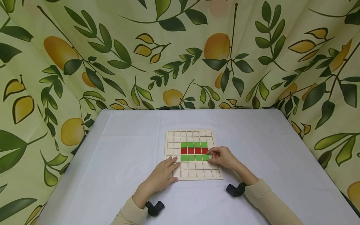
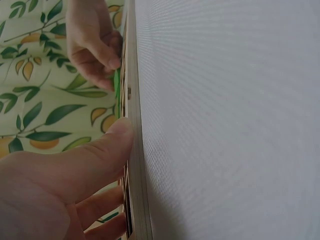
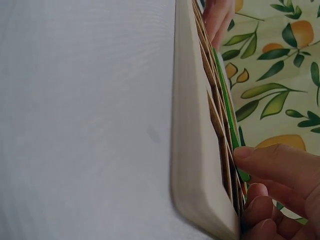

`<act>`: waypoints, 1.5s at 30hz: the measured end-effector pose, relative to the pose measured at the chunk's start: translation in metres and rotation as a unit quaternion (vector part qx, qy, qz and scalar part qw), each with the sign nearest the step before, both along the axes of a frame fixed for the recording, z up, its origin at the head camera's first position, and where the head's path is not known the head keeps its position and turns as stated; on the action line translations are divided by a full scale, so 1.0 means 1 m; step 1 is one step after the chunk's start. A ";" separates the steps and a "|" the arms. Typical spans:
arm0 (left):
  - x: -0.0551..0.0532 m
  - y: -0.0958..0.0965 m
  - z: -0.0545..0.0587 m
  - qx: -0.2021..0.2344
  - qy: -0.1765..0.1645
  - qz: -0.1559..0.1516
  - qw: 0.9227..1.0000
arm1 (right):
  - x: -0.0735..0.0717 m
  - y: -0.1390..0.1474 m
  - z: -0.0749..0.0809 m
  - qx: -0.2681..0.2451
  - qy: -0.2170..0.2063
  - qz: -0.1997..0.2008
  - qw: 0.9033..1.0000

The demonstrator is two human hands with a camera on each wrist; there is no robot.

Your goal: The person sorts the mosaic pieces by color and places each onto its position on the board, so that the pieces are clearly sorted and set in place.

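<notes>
A light wooden grid board (image 1: 194, 174) lies on the white-covered table. Within its middle cells are two rows of green tiles (image 1: 191, 145) with a row of red tiles (image 1: 191, 151) between them. My right hand (image 1: 225, 157) pinches the green tile (image 1: 206, 157) at the right end of the nearer green row; in the right wrist view its thumb (image 3: 272, 161) presses the tile's edge. My left hand (image 1: 160, 175) rests on the board's near left corner, fingers spread over the grid cells and thumb (image 2: 107, 150) along the near edge.
White cloth (image 1: 126, 140) covers the table around the board. Black curved pieces (image 1: 155, 208) show at both wrists, below the beige sleeves (image 1: 271, 200). A fruit-and-leaf patterned curtain (image 1: 180, 75) hangs behind the table and at both sides.
</notes>
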State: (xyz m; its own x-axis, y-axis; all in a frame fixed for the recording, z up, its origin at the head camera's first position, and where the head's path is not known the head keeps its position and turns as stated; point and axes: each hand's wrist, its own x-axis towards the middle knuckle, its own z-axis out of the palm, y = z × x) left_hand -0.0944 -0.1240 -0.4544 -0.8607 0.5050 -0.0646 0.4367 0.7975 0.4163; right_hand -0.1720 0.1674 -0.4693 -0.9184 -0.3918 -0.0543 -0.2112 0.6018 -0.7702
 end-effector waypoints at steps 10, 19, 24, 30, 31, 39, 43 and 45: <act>0.001 0.000 0.000 0.002 -0.002 0.001 1.000 | 0.001 0.000 0.002 0.003 0.004 -0.004 1.000; 0.002 0.000 0.001 0.009 0.000 -0.001 1.000 | 0.004 -0.001 0.004 0.006 0.000 -0.011 1.000; 0.002 0.000 0.002 0.007 0.002 -0.001 1.000 | 0.006 -0.002 0.003 0.007 -0.001 -0.016 1.000; 0.003 0.000 0.004 0.005 -0.001 -0.002 1.000 | 0.007 -0.002 0.004 0.004 0.001 -0.018 1.000; 0.003 0.000 0.004 0.005 -0.002 -0.002 1.000 | 0.007 -0.002 0.005 0.004 -0.001 -0.019 1.000; 0.000 -0.001 0.003 -0.001 -0.004 0.001 1.000 | 0.006 -0.001 0.003 -0.005 -0.004 -0.024 1.000; 0.000 -0.001 0.002 0.005 -0.010 0.004 1.000 | 0.006 0.000 -0.001 -0.013 0.007 -0.021 1.000; -0.001 -0.001 0.001 0.006 -0.013 0.004 1.000 | 0.007 0.001 -0.002 -0.019 0.012 -0.024 0.999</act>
